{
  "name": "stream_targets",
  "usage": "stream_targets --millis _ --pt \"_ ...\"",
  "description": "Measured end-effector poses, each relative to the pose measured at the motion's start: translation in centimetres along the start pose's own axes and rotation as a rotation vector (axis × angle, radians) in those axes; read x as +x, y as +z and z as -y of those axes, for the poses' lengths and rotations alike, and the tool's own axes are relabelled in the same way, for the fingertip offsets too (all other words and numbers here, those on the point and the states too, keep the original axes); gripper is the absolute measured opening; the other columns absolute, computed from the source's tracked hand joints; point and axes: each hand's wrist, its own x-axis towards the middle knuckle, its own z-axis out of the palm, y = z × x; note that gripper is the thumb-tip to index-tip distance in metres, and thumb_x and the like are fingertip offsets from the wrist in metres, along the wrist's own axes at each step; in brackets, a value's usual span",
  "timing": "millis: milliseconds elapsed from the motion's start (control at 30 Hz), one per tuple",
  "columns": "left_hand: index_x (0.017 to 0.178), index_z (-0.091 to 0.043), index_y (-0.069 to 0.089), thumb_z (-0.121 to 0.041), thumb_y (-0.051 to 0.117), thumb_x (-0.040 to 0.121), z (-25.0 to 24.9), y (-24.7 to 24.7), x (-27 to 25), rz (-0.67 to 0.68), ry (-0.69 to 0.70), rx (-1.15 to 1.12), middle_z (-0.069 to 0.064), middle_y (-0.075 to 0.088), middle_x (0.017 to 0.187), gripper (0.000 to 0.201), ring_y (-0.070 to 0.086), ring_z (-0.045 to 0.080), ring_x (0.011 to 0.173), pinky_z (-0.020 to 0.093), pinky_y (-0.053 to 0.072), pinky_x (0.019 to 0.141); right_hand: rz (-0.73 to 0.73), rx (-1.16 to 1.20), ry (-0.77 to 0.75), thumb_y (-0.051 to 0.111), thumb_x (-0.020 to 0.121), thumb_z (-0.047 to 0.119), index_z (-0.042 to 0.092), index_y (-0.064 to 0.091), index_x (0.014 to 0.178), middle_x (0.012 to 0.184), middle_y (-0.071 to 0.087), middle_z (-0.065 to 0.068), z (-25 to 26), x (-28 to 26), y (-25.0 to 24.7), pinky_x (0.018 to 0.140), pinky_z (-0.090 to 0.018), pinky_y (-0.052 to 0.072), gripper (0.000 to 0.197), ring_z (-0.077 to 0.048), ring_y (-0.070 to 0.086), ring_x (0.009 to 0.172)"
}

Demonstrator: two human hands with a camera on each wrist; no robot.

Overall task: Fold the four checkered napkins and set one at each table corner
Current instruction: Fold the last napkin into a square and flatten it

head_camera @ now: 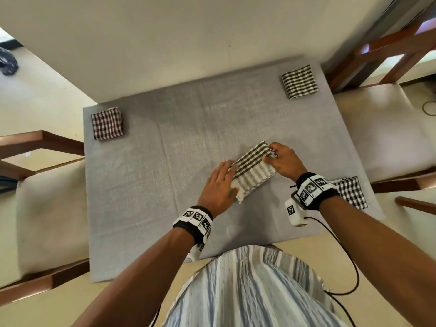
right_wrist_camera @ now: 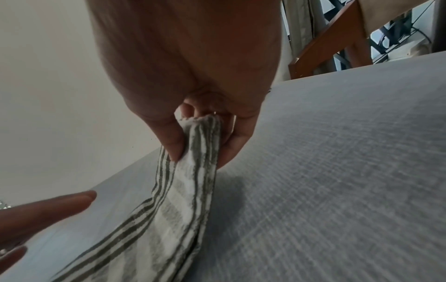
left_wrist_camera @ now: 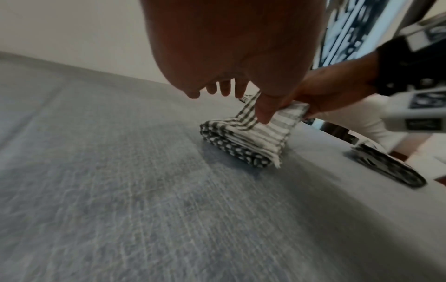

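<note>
An olive-and-white checkered napkin [head_camera: 253,171] lies partly folded in the middle right of the grey tablecloth [head_camera: 146,185]. My right hand [head_camera: 278,159] pinches its far end [right_wrist_camera: 200,145] between thumb and fingers and lifts it off the cloth. My left hand [head_camera: 221,182] rests beside the napkin's near left edge with straight fingers [left_wrist_camera: 223,89], holding nothing. Three folded napkins sit at corners: a maroon one [head_camera: 107,123] far left, an olive one [head_camera: 299,81] far right, a black-and-white one [head_camera: 351,192] near right, partly hidden by my right wrist.
Wooden chairs with cream seats stand at the left [head_camera: 47,220] and right [head_camera: 387,128] of the table. A cable [head_camera: 349,274] runs from my right wrist camera across my lap. The near left corner of the tablecloth [head_camera: 106,260] is bare.
</note>
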Motion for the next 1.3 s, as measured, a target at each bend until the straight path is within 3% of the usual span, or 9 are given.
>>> stream_targets --millis 100,300,467,567,667,733,900,1067,1300 --pt "0.157 -0.016 0.005 -0.043 0.041 0.102 -1.0 1.5 0.2 0.123 0.062 0.16 0.002 -0.006 0.166 0.071 -0.012 0.021 0.152 0.042 -0.002 0.124 -0.002 -0.025 -0.004 0.067 0.092 0.02 0.021 0.06 0.097 0.089 0.067 0.003 -1.0 0.6 -0.6 0.072 -0.028 0.042 0.009 -0.019 0.064 0.083" --pt "0.158 -0.023 0.002 -0.059 0.025 0.1 -2.6 4.2 1.4 0.256 -0.021 0.342 0.0 -0.009 0.165 0.071 -0.014 0.023 0.151 0.05 -0.008 0.121 -0.015 -0.064 -0.077 0.062 0.095 0.022 0.017 0.063 0.115 0.104 0.072 -0.002 -1.7 0.2 -0.6 0.083 -0.038 0.053 0.021 -0.021 0.068 0.092" --pt "0.156 -0.018 0.018 -0.054 0.025 0.101 -2.8 4.2 1.9 0.166 -0.022 0.254 0.003 0.011 0.165 0.066 0.006 0.025 0.152 0.049 0.004 0.123 -0.071 -0.195 -0.143 0.056 0.097 0.027 0.019 0.061 0.127 0.108 0.073 -0.006 -0.4 -1.2 0.2 0.081 -0.034 0.053 0.031 -0.026 0.068 0.093" --pt "0.147 -0.008 0.038 -0.034 0.042 0.103 -1.5 3.6 1.6 -0.026 0.024 0.081 0.01 0.035 0.156 0.051 0.025 0.028 0.147 0.045 0.023 0.121 -0.106 -0.29 -0.229 0.054 0.097 0.025 0.021 0.06 0.13 0.108 0.073 -0.006 0.8 -2.4 1.6 0.075 -0.032 0.051 0.033 -0.027 0.068 0.091" --pt "0.133 -0.004 0.052 -0.014 0.058 0.094 -0.4 2.6 0.5 -0.233 -0.04 -0.045 0.014 0.049 0.141 0.04 0.039 0.031 0.134 0.04 0.035 0.114 -0.092 -0.379 -0.335 0.051 0.097 0.022 0.019 0.056 0.135 0.105 0.072 -0.008 1.3 -3.3 3.5 0.072 -0.035 0.054 0.038 -0.027 0.066 0.088" --pt "0.125 -0.003 0.057 -0.007 0.064 0.088 0.4 2.2 -0.2 -0.32 -0.077 -0.091 0.015 0.052 0.132 0.038 0.047 0.033 0.121 0.04 0.043 0.105 -0.077 -0.438 -0.365 0.05 0.098 0.02 0.013 0.053 0.137 0.111 0.07 -0.011 1.3 -3.7 4.9 0.079 -0.038 0.055 0.04 -0.029 0.064 0.096" --pt "0.124 -0.005 0.062 -0.005 0.064 0.09 1.6 2.7 -0.8 -0.298 -0.145 -0.358 0.008 0.054 0.124 0.034 0.061 0.022 0.105 0.037 0.055 0.089 -0.08 -0.537 -0.442 0.05 0.099 0.018 0.0 0.052 0.138 0.134 0.061 -0.016 0.8 -4.3 8.3 0.105 -0.039 0.045 0.043 -0.03 0.056 0.125" --pt "0.123 -0.009 0.064 -0.002 0.062 0.091 1.2 2.8 -0.6 -0.241 -0.255 -0.552 0.004 0.062 0.117 0.033 0.065 0.018 0.104 0.037 0.054 0.094 -0.032 -0.604 -0.429 0.03 0.103 0.027 0.0 0.047 0.142 0.144 0.052 -0.016 0.6 -4.4 10.4 0.117 -0.035 0.032 0.05 -0.026 0.045 0.137" --pt "0.119 -0.013 0.068 -0.007 0.061 0.092 1.4 2.4 -0.3 -0.23 -0.32 -0.518 0.005 0.067 0.114 0.028 0.064 0.017 0.102 0.031 0.052 0.094 0.023 -0.615 -0.332 0.046 0.102 0.019 -0.001 0.042 0.145 0.15 0.043 -0.019 0.9 -4.5 12.3 0.115 -0.045 0.036 0.047 -0.031 0.039 0.141"
